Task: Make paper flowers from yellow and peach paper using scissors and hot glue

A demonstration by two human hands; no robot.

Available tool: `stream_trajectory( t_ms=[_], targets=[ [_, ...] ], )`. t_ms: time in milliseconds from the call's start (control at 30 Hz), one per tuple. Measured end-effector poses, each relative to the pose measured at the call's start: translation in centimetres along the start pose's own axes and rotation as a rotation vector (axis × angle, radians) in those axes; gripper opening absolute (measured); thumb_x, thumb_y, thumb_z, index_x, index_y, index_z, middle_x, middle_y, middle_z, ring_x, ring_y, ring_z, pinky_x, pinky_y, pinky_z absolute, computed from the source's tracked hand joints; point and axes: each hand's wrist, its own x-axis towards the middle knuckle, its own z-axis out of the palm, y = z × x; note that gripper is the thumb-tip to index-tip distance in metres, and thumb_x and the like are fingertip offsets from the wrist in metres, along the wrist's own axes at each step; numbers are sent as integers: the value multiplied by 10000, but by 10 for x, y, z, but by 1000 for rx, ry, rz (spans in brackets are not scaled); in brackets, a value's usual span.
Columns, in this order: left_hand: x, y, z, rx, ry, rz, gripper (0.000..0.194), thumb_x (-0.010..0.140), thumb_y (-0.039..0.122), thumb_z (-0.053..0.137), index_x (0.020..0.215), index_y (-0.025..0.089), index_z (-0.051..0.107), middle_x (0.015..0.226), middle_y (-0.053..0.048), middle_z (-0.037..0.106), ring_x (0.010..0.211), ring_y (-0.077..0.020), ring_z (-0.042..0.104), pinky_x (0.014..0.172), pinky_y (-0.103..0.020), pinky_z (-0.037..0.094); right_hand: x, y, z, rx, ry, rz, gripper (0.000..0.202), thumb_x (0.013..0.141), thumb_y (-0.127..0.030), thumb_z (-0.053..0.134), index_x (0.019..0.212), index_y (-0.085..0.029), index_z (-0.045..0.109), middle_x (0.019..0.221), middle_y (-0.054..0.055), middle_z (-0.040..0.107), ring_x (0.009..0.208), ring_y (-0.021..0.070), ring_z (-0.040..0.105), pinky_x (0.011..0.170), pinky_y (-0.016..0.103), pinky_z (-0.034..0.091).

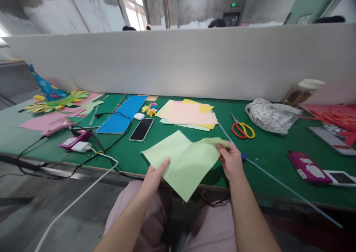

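A sheet of light green paper (183, 163) is held up over the table's front edge, one corner pointing down towards my lap. My left hand (155, 174) grips its left side, thumb on top and the other fingers hidden beneath. At the right corner my right hand (230, 159) pinches the sheet, which curls over near the fingertips. Behind it lies a stack of pink, yellow and green paper (187, 114). Scissors (242, 128) with red and yellow handles rest to the right of the stack, apart from my hands.
On the left are a phone (141, 129), a blue board (122, 114), a pink glue gun (57, 128), a power strip (75, 140) with cables, and a decorated paper hat (50, 88). To the right sit a patterned cloth bag (272, 114), a jar (302, 92) and a purple device (308, 167). A white partition (178, 64) stands behind.
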Motion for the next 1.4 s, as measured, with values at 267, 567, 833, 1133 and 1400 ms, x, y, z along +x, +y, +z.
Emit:
stream_trajectory(
  t_ms=[267,567,833,1133,1400],
  targets=[
    [22,73,3,-157,-210,95,505,554,257,683,1038,123,625,1017,-118,690,890,-311,658,745,-411,560,-9,-8,-13,-19,-261,62,228,673,-332,716,843,-198,643,740,3,640,614,141,571,533,258,518],
    [100,47,-11,145,-374,42,507,614,298,664,1061,81,567,918,-162,701,799,-292,679,744,-429,552,-9,-15,8,-470,-400,123,383,789,-410,547,1048,-141,633,909,75,704,842,228,645,720,324,507],
    [119,20,-9,645,-28,402,584,758,206,545,1309,147,361,1113,-146,613,1014,-266,597,899,-464,456,-1,11,35,-952,-232,56,274,806,-305,475,879,-190,712,897,86,719,869,259,634,724,313,442],
    [80,-23,10,1213,-133,804,289,816,105,422,988,189,638,1060,-97,614,1030,-230,530,919,-380,430,-2,3,37,-1120,-342,-84,256,852,-217,454,964,-238,683,998,19,709,910,190,633,746,248,444],
    [81,-23,8,1455,-77,851,316,857,145,407,1094,244,590,1088,-83,576,1003,-220,525,765,-313,482,-4,-4,35,-1261,-485,-132,315,862,-133,415,1029,-235,662,1059,24,687,997,184,588,804,250,422]
  ],
)
